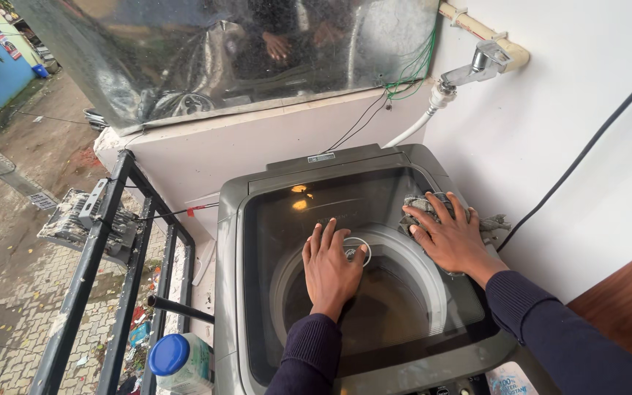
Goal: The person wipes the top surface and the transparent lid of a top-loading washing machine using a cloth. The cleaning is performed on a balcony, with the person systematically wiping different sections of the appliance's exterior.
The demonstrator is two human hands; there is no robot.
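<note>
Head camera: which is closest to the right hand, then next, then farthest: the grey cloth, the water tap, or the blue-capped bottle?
1. Grey cloth: directly under the right hand, on the washer lid's right side.
2. Water tap: up on the wall, above the hand.
3. Blue-capped bottle: far left, low beside the washing machine.

A crumpled grey cloth [433, 212] lies bunched on the right rear part of the washing machine lid [345, 197], pressed flat against it. The lid is dark tinted glass in a grey frame, closed, showing the round drum opening beneath.
</note>
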